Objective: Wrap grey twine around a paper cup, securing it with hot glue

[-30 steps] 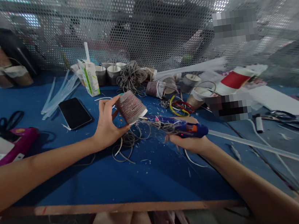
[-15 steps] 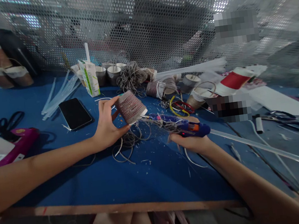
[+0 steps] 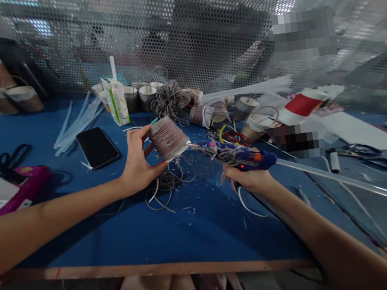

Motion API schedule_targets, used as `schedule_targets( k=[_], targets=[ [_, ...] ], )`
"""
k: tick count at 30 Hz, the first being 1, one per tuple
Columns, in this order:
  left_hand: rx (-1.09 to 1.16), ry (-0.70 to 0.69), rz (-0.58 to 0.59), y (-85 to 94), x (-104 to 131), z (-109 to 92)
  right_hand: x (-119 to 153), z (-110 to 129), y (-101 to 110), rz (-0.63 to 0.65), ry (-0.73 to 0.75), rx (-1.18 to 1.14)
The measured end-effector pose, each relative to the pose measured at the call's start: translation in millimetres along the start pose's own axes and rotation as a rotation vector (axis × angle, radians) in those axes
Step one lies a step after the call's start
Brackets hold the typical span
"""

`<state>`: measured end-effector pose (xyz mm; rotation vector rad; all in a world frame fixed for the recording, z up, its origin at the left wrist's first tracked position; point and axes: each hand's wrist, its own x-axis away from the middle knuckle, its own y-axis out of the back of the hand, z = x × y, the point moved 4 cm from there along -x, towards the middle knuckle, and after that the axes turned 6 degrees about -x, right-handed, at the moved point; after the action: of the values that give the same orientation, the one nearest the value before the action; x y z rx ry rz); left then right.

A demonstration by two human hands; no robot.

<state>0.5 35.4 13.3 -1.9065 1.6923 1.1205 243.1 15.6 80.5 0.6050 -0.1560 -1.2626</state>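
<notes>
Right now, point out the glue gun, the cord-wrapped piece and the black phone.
Glue gun [image 3: 244,158], head view: blue body.
Cord-wrapped piece [image 3: 169,139], head view: wound side.
Black phone [image 3: 97,147], head view: screen middle.

"Where are your hands?"

"Near mid-frame. My left hand [image 3: 138,159] has the wound cup [image 3: 169,139] in its grip; to the right, my right hand [image 3: 251,176] is around the glue gun [image 3: 248,159], whose nozzle [image 3: 192,144] sits right by that cup's lower right rim."

"What's on the left?"

"The phone [image 3: 97,147] lies on the table [image 3: 148,236], just left of my left hand; glue sticks [image 3: 79,127] lie behind it, and the carton [image 3: 117,102] stands to their right. Stacked cups [image 3: 25,99] are at the upper left."

"And behind and right?"

"The cord bundle [image 3: 170,99] lies behind the wound cup, loose cord [image 3: 164,182] before it. Scissors [image 3: 354,152] lie toward the right edge. The mesh panel [image 3: 122,35] spans the top, behind everything."
</notes>
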Motion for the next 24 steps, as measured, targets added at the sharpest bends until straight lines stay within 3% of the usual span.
schedule_targets(
  k=[8, 24],
  targets=[
    [0.023, -0.007, -0.029, -1.5, 0, -1, 2, -21, 3, -0.015, -0.205, -0.051],
    [0.021, -0.047, -0.054, -0.6, -2, -4, 1, -25, 10, -0.055, -0.163, -0.085]
  ],
)
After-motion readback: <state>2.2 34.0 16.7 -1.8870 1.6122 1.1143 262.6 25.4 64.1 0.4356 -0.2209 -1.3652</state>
